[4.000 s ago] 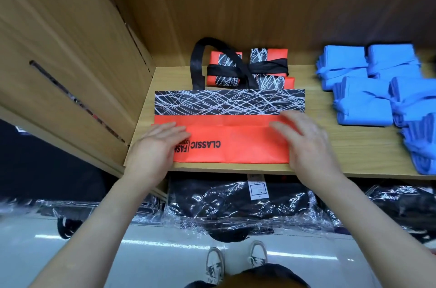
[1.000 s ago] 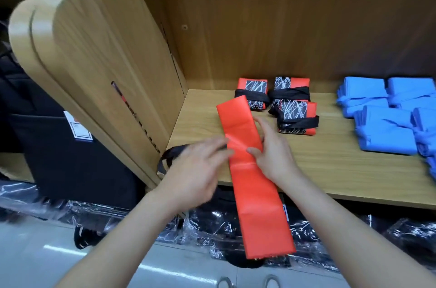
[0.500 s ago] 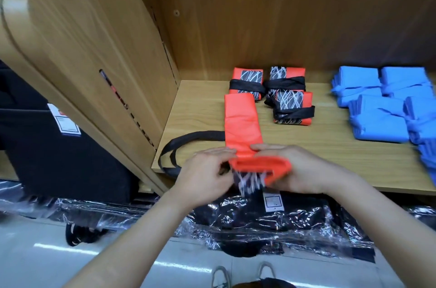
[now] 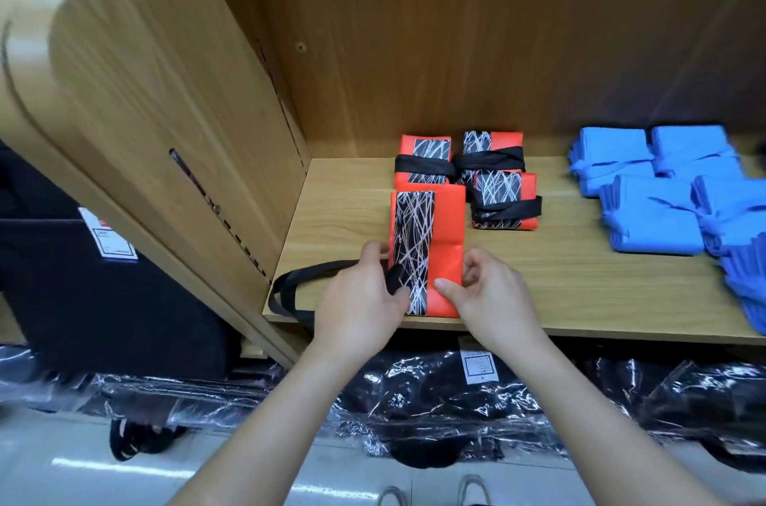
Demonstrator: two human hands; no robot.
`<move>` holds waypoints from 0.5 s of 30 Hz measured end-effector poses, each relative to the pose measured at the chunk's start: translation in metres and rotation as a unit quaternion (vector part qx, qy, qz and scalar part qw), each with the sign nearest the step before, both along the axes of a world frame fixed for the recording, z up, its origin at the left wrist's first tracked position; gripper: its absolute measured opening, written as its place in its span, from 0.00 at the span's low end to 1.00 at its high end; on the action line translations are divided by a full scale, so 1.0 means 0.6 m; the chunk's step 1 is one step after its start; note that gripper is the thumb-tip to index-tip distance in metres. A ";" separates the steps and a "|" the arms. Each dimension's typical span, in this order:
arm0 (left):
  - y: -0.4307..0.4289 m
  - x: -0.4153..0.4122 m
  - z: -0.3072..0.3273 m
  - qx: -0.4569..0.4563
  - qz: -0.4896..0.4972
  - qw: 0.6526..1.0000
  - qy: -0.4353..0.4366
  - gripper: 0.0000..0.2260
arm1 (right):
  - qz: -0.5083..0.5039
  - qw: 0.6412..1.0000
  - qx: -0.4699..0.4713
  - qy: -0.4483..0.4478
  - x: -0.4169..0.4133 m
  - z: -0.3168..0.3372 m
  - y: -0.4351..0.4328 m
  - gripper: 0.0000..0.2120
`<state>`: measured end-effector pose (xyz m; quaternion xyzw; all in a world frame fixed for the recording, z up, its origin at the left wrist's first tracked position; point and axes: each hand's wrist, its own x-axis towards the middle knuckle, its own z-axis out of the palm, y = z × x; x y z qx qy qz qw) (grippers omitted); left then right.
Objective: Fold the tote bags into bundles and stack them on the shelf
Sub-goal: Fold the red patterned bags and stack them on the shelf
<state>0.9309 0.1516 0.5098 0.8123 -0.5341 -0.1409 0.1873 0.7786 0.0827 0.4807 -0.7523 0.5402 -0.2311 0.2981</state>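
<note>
Because the orange tote bag is folded to a narrow packet but not yet tied, it lies flat at the front edge of the shelf, toward the front-left corner, where both hands reach it easily and the wood gives support for pressing the folds. Its black handles run out free to the left, toward that same corner. I judge they are kept outside so that they can be wound around the packet as a band, like on the finished bundles. The left hand grips the near left edge of the packet, fingers curled at the side, close to where the handles start. The right hand grips the near right edge, thumb flat on the orange face and the other fingers bent around the side. Both forearms come up from below the front edge, palms turned toward each other. Three tied orange bundles sit just behind, near the back edge, and blue bundles fill the right part of the shelf.
</note>
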 end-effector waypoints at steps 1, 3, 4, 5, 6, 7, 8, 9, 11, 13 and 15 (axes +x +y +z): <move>0.005 0.000 -0.003 -0.013 -0.004 0.999 -0.050 0.27 | -0.001 1.000 0.005 0.008 0.003 0.002 0.000 0.13; 0.013 -0.002 -0.011 -0.066 -0.026 0.982 -0.177 0.33 | -0.001 1.000 0.016 0.025 0.010 0.007 -0.005 0.14; 0.017 -0.003 -0.016 -0.095 -0.051 0.968 -0.227 0.32 | 0.000 0.999 0.023 0.026 0.013 0.009 -0.009 0.15; 0.018 -0.003 -0.025 -0.124 -0.091 0.953 -0.261 0.29 | 0.000 0.999 0.032 0.026 0.016 0.011 -0.014 0.16; 0.020 -0.003 -0.035 -0.143 -0.145 0.937 -0.283 0.24 | 0.001 0.999 0.037 0.031 0.018 0.013 -0.018 0.17; 0.022 -0.001 -0.045 -0.151 -0.190 0.924 -0.297 0.19 | 0.004 0.998 0.040 0.045 0.019 0.016 -0.020 0.18; 0.025 0.002 -0.054 -0.145 -0.219 0.916 -0.303 0.17 | 0.007 0.997 0.039 0.064 0.021 0.017 -0.022 0.19; 0.029 0.003 -0.063 -0.129 -0.234 0.916 -0.299 0.17 | 0.010 0.996 0.037 0.084 0.022 0.018 -0.022 0.19; 0.037 0.005 -0.070 -0.107 -0.242 0.923 -0.281 0.18 | 0.013 0.991 0.027 0.134 0.026 0.020 -0.021 0.19; 0.042 0.004 -0.064 -0.089 -0.247 0.929 -0.260 0.20 | 0.022 0.983 0.007 0.182 0.029 0.023 -0.019 0.22; 0.043 0.007 -0.060 -0.076 -0.258 0.931 -0.248 0.24 | 0.034 0.983 -0.003 0.183 0.033 0.027 -0.026 0.28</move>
